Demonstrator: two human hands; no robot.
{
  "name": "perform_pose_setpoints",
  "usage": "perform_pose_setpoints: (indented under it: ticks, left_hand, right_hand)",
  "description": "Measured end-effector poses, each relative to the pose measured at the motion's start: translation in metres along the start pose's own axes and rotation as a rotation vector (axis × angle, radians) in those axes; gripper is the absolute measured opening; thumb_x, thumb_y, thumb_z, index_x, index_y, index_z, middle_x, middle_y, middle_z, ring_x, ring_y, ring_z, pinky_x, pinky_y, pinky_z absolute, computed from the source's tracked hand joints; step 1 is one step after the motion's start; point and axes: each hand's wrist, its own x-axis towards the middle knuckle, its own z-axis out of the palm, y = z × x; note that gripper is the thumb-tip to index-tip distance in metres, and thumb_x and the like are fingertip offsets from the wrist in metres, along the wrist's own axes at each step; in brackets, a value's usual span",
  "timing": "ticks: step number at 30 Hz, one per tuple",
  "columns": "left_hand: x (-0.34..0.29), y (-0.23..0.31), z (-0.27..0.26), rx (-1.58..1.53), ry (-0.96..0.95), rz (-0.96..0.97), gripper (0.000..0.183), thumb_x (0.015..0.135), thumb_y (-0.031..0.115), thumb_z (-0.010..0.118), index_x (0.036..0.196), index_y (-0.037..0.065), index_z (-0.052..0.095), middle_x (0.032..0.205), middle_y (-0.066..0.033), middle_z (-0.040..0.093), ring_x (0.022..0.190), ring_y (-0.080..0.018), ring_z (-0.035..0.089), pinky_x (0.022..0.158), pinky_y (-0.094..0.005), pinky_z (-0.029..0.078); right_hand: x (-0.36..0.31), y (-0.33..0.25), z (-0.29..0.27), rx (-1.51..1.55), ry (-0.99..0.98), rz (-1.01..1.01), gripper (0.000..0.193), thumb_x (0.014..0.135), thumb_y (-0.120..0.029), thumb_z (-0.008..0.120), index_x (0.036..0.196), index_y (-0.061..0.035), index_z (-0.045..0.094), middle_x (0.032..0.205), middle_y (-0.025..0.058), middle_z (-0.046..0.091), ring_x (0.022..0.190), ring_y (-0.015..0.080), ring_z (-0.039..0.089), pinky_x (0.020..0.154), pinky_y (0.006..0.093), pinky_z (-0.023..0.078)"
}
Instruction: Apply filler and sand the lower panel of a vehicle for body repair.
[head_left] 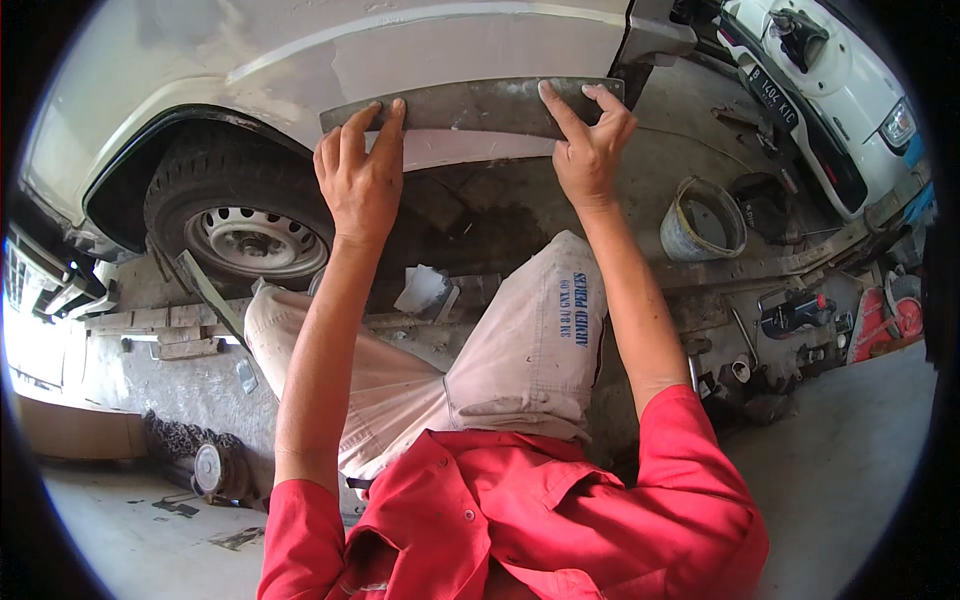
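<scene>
Grey strip, and in the head view it lay lengthwise against the pale vehicle panel, just above the lower edge! The left hand, half open, had fingertips on it toward the left end; the right hand, just as open, touched near the right.

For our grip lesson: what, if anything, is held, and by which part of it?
A long grey strip, held at the vehicle: left hand on its face near the left end, right hand near the right; any pinch is hidden.
</scene>
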Motion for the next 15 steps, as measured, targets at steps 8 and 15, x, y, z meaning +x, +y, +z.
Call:
perform_pose_setpoints:
  ticks: [8,15]
  left_hand:
    - [-0.03,0.003,0.008,0.0,-0.058,0.001,0.039,0.087,0.014,0.08,0.125,0.023,0.078,0.12,-0.0014,0.066,0.101,-0.0251,0.063,0.093,-0.0408,0.05]
    - [-0.051,0.001,0.017,0.034,-0.088,0.022,0.037,0.088,0.017,0.079,0.124,0.025,0.077,0.12,-0.0012,0.067,0.101,-0.0255,0.063,0.092,-0.0405,0.051]
  right_hand:
    - [-0.035,0.003,0.01,0.014,-0.054,0.022,0.079,0.078,0.013,0.069,0.137,-0.0391,0.07,0.126,0.0106,0.05,0.115,0.0318,0.049,0.102,0.0441,0.04]
    - [-0.063,0.003,0.022,0.014,-0.045,0.018,0.071,0.081,0.01,0.07,0.135,-0.0363,0.071,0.126,0.0108,0.049,0.114,0.0321,0.051,0.102,0.0432,0.041]
